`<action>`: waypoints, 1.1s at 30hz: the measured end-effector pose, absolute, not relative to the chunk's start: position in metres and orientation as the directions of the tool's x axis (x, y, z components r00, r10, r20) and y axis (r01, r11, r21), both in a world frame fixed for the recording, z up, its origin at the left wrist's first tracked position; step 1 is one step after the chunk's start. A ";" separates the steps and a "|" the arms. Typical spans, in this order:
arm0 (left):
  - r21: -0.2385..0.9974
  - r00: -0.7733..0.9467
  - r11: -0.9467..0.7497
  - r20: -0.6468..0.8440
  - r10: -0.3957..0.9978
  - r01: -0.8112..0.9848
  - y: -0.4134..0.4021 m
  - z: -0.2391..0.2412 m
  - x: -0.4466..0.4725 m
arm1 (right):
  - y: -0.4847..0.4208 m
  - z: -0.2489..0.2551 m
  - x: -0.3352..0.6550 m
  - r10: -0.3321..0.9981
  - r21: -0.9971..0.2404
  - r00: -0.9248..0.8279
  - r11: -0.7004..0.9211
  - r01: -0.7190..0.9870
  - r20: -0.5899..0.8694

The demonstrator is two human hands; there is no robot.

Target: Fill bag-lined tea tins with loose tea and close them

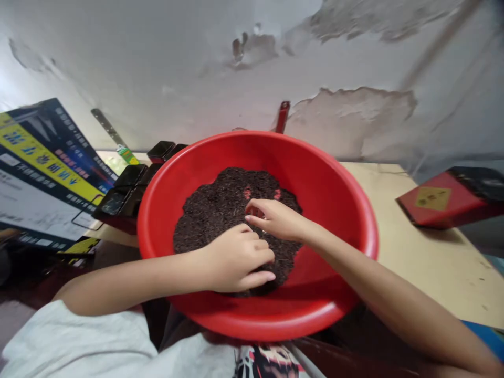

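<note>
A big red basin stands in front of me, with a heap of dark brown, crumbly loose material inside; whether it is soil or dry leaf bits I cannot tell. Above the near part of the heap is my left hand, its fingers curled under and the thumb laid alongside. My right hand is just beyond it, bent at the wrist, fingers curved in towards the thumb. What either hand holds is hidden. Two small reddish patches show on the heap behind my right hand.
On the wooden table, a tapered red and black container with a gold diamond label lies right. Several dark, square-topped containers crowd the basin's left, beside a printed carton. A peeling wall rises behind.
</note>
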State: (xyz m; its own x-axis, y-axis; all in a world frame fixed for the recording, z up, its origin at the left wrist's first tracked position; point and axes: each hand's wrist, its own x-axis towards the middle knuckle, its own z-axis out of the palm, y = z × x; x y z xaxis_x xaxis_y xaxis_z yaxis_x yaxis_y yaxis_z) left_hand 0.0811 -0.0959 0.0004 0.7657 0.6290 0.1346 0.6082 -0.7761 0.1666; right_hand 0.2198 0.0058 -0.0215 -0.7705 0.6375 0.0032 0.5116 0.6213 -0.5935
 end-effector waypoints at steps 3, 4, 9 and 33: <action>0.230 0.575 -0.717 0.463 0.675 0.657 -0.112 -0.007 0.012 | -0.007 -0.017 0.185 0.596 -0.339 -0.789 0.718 0.608 -0.152; 0.230 0.458 -0.674 0.579 0.674 0.702 -0.115 -0.012 -0.012 | -0.009 -0.016 0.175 0.622 -0.285 -0.767 0.715 0.639 -0.159; 0.393 -0.229 -0.241 0.829 0.511 0.887 -0.115 -0.062 -0.134 | -0.007 -0.022 0.137 0.725 -0.260 -0.682 0.643 0.721 -0.099; -0.040 0.104 -0.156 0.898 0.426 0.987 -0.147 -0.124 -0.192 | 0.038 -0.035 0.169 0.842 -0.280 -0.367 0.271 0.921 -0.396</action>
State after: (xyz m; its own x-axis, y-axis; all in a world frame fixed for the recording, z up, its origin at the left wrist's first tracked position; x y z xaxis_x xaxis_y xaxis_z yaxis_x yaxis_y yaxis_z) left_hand -0.1923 -0.1470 -0.1241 0.1044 0.4265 0.8985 0.9869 -0.1565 -0.0404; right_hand 0.1689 0.0384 -0.0346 -0.3674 0.8416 -0.3958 0.9211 0.2706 -0.2798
